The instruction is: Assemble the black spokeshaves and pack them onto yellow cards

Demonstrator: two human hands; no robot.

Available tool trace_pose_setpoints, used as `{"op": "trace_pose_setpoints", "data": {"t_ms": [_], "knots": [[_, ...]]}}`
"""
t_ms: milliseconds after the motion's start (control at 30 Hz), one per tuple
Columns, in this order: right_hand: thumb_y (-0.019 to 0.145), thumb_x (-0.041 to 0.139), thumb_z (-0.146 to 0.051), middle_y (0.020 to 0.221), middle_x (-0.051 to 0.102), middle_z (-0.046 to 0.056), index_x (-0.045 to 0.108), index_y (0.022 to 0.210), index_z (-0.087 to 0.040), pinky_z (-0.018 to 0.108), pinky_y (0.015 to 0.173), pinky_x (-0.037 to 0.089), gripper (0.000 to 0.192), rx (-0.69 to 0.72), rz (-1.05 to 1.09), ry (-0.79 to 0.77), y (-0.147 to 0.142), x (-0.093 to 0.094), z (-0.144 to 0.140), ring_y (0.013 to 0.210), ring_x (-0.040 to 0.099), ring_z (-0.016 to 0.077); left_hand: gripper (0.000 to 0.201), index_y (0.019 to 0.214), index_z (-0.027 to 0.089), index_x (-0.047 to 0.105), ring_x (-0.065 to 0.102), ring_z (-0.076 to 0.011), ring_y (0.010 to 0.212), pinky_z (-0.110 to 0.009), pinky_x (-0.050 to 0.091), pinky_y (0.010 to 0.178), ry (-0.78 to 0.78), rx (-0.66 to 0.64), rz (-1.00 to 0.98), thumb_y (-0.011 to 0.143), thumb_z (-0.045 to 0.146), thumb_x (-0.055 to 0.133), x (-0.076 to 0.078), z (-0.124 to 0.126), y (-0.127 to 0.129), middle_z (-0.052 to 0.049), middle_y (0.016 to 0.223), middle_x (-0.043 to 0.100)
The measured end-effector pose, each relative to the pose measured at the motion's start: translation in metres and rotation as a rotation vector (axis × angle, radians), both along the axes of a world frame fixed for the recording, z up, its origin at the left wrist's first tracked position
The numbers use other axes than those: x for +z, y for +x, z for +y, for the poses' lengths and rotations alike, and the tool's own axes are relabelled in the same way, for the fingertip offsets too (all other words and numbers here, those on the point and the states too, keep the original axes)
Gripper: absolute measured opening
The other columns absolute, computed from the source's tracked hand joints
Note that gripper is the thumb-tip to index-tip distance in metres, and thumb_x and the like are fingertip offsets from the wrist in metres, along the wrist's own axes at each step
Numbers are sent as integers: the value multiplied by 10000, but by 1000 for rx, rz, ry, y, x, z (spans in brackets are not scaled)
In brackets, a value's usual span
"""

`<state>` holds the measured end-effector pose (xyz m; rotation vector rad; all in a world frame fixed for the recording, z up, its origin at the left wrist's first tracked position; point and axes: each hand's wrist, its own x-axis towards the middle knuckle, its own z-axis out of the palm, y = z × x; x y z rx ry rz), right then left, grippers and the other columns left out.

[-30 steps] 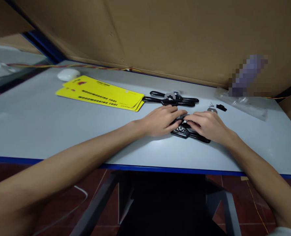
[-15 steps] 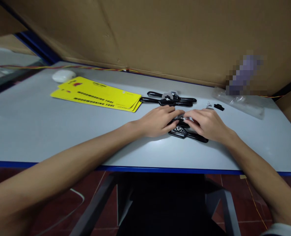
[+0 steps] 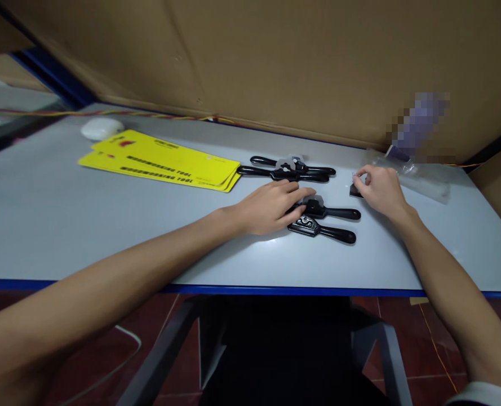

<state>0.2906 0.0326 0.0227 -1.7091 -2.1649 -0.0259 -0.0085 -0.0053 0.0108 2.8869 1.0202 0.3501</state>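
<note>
My left hand (image 3: 271,207) is closed around the left handle of a black spokeshave (image 3: 342,213), whose grey blade (image 3: 316,199) stands up at its middle. Just in front lies a second spokeshave body (image 3: 338,234), showing an open slot and no blade. To the right, my right hand (image 3: 381,189) pinches its thumb and forefinger at a small silver screw (image 3: 354,174), mostly covered by the fingertips. Under that hand a small dark plate (image 3: 354,192) lies partly hidden. Behind my left hand rest two more spokeshaves (image 3: 319,170) with blades on them, side by side.
Yellow printed cards (image 3: 161,163) lie stacked at the left, beside a white computer mouse (image 3: 101,129). A clear plastic bag (image 3: 430,185) is at the back right, near a blurred-out purple object (image 3: 419,127). A cardboard wall (image 3: 275,67) closes off the back, with wires along its foot.
My right hand has left the spokeshave and moved right and back to the small parts. The blade and right handle now show. My left hand has stayed on the tool.
</note>
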Motion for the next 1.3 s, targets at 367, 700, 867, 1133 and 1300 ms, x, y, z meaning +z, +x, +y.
{"op": "trace_pose_setpoints", "data": {"t_ms": [367, 700, 867, 1133, 1300], "knots": [[993, 537, -344, 800, 732, 67, 764, 1242, -186, 382, 787, 476, 373, 189, 91, 36, -18, 14, -21, 738, 651, 249, 591, 1473, 97, 572, 653, -297, 963, -456, 533, 891, 1, -7, -25, 1081, 397, 247, -2, 0, 0, -161, 1051, 699], [1021, 603, -386, 1120, 691, 128, 754, 1160, -209, 460, 963, 458, 272, 544, -53, -4, -51, 6, -48, 1032, 597, 305, 539, 1432, 119, 573, 673, -294, 985, -442, 538, 906, -4, -9, -47, 1079, 398, 277, -3, 0, 0, -158, 1079, 712], [975, 667, -340, 1079, 734, 90, 703, 1079, -225, 447, 952, 448, 159, 554, 93, -93, -49, 8, -45, 1009, 621, 287, 542, 1486, 107, 511, 676, -311, 1061, -458, 535, 950, -37, 11, -75, 1078, 394, 298, -2, -2, 0, -183, 1176, 720], [915, 676, -276, 956, 778, 37, 683, 950, -246, 423, 910, 477, 46, 491, 314, -53, -50, 16, -47, 916, 687, 248, 605, 1570, 106, 433, 665, -333, 1152, -474, 512, 1009, -59, 41, -48, 1099, 461, 298, -2, -2, 0, -193, 1250, 714], [909, 653, -296, 975, 777, 54, 749, 1128, -237, 396, 816, 528, 246, 295, 388, 86, -18, 21, -23, 854, 686, 231, 754, 1564, 133, 491, 660, -360, 1107, -494, 516, 971, -67, 36, 20, 1050, 668, 360, 3, -4, 1, -184, 1194, 705]]}}
